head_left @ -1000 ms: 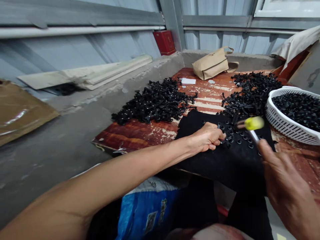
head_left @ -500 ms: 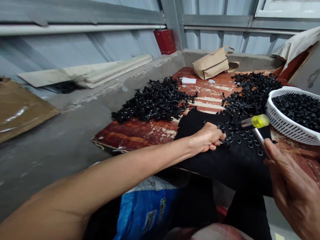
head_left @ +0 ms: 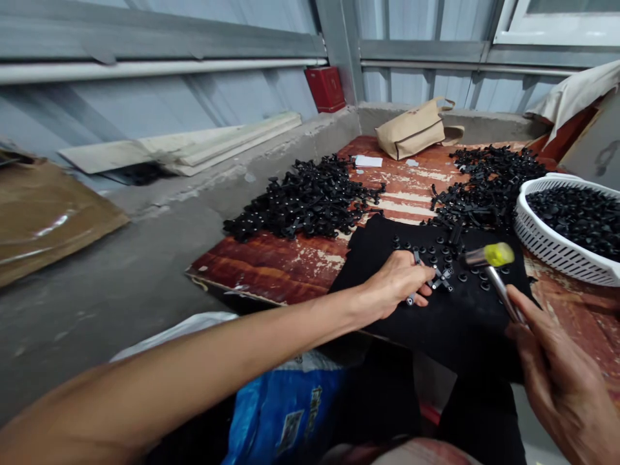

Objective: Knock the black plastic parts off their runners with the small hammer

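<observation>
I have the right hand gripping a hammer above black cloth, the left hand curled at small black parts, though remotely I can't tell its hold

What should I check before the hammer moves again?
1. Right hand wrapped round the hammer: ok.
2. Hammer head apart from the left hand: ok, there's a gap in the picture.
3. Black mat under the small round pieces: ok.
4. Left hand's grip on a piece: cannot tell, fingers hide it.
5. White basket standing upright: ok.
</observation>
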`<state>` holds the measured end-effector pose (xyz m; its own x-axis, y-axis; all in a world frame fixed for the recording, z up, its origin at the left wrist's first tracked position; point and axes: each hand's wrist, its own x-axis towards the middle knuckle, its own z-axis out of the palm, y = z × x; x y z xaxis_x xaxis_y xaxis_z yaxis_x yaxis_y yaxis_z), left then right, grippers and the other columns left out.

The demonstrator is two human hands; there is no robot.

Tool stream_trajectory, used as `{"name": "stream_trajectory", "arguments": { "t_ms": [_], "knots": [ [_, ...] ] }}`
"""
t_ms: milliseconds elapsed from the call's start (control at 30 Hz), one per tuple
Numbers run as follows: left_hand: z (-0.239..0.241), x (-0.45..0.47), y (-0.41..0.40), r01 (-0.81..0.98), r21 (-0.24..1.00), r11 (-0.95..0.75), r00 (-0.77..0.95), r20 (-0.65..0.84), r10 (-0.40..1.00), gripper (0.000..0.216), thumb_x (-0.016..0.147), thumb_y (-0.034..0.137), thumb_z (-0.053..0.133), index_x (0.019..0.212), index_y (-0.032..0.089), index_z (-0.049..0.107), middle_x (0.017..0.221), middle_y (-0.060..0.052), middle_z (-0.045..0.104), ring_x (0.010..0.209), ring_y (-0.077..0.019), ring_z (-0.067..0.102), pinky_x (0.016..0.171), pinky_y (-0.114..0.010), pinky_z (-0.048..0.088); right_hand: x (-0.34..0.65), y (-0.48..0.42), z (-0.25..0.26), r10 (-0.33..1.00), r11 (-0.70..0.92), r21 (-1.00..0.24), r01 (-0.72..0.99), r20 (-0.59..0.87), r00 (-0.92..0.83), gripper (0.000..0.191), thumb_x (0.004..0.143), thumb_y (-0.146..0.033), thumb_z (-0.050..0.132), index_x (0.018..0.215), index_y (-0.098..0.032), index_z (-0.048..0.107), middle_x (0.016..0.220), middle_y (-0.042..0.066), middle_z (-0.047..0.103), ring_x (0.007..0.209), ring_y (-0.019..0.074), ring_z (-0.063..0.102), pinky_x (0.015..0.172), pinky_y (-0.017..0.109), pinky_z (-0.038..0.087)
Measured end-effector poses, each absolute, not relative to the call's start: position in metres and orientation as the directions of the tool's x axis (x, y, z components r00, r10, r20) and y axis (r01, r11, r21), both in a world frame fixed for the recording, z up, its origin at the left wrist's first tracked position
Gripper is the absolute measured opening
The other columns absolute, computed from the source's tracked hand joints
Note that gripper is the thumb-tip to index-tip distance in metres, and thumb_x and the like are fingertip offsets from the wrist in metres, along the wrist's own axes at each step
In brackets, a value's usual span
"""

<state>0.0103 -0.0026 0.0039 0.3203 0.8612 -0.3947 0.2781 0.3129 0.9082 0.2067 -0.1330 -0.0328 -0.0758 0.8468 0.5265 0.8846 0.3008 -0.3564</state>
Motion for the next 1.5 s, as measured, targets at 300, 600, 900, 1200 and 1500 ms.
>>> {"name": "stream_trajectory", "arguments": {
  "t_ms": [300,600,900,1200,1500],
  "knots": [
    [0.007,-0.024,-0.012,0.689,0.593,-0.417,0.490,0.044,0.871,0.032,0.080,0.027,0.053,0.111,0.018,0.048,0.109,-0.009,0.053,0.095,-0.0207,0.054,0.088,-0.041,0.045,0.212,-0.144,-0.056,0.859,0.096,-0.626,0.774,0.444,0.253,0.047,0.093,-0.034,0.049,0.140,-0.031,0.047,0.138,0.002,0.055,0.117,0.0206,0.059,0.096,0.030,0.048],
    [0.005,0.000,0.011,0.677,0.319,-0.663,0.714,-0.062,0.698,0.020,0.089,0.034,0.043,0.089,0.021,0.058,0.086,-0.005,0.064,0.090,-0.0245,0.056,0.078,-0.035,0.039,0.211,-0.141,-0.053,0.859,-0.001,-0.751,0.661,0.338,0.385,0.050,0.091,-0.045,0.049,0.139,-0.033,0.047,0.138,0.003,0.054,0.120,0.0273,0.055,0.102,0.049,0.042],
    [0.009,0.006,0.009,0.552,0.831,-0.066,0.538,-0.295,0.790,0.018,0.086,0.026,0.048,0.070,0.019,0.044,0.063,0.000,0.063,0.041,-0.0073,0.048,0.040,-0.018,0.030,0.213,-0.144,-0.057,0.851,-0.040,-0.828,0.559,0.265,0.454,0.053,0.088,-0.050,0.051,0.138,-0.033,0.048,0.136,0.004,0.055,0.118,0.0291,0.056,0.104,0.053,0.038],
    [0.001,0.020,0.004,0.276,0.898,0.343,0.404,-0.433,0.806,0.021,0.089,0.024,0.051,0.070,0.015,0.046,0.054,0.001,0.059,0.031,-0.0041,0.043,0.030,-0.014,0.033,0.209,-0.142,-0.054,0.842,-0.038,-0.839,0.542,0.265,0.470,0.054,0.088,-0.050,0.051,0.137,-0.030,0.049,0.134,0.006,0.056,0.117,0.0300,0.057,0.104,0.054,0.039],
    [0.000,0.024,0.003,0.169,0.918,0.358,0.407,-0.396,0.823,0.026,0.088,0.025,0.055,0.066,0.015,0.046,0.052,0.001,0.058,0.030,-0.0044,0.043,0.028,-0.014,0.034,0.211,-0.143,-0.056,0.855,-0.019,-0.853,0.522,0.257,0.451,0.051,0.089,-0.048,0.052,0.137,-0.034,0.049,0.138,0.003,0.053,0.118,0.0283,0.056,0.106,0.053,0.035]
  ]
}}
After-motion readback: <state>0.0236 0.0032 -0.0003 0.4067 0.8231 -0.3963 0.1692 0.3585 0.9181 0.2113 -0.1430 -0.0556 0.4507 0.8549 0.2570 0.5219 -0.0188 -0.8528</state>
